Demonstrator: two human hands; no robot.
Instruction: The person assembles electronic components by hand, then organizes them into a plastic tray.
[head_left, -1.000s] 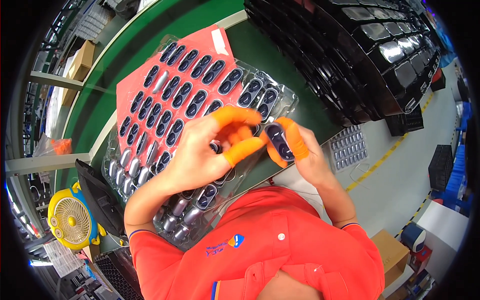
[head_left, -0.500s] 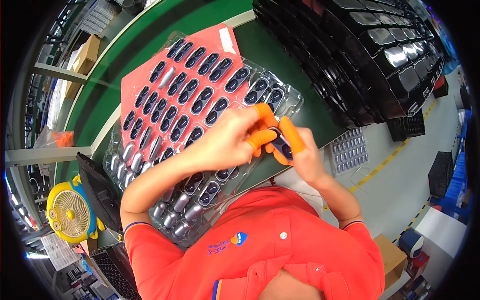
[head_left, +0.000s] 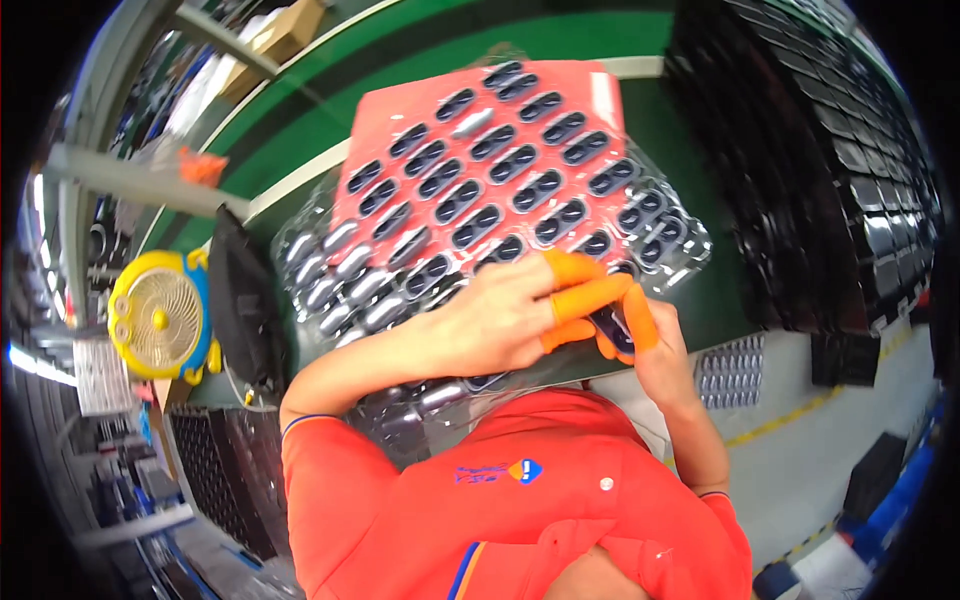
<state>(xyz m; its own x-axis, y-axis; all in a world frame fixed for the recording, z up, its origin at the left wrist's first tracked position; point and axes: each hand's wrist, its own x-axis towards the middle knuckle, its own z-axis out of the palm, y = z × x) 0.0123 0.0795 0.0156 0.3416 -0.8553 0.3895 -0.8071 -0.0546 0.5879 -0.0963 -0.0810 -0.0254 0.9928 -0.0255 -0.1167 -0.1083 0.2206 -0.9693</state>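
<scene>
we have the dark oval case in our right fingers, which grasp it; our left fingers crowd its upper end, but whether they pinch anything we cannot tell. beyond the fingers, a filled clear tray lies on the worktop. a sideways push against a slack right grip could make us drop the case.

The dark case looks glossy, smooth plastic.

Green worktable; grey floor, yellow stripe; pale rail left.
</scene>
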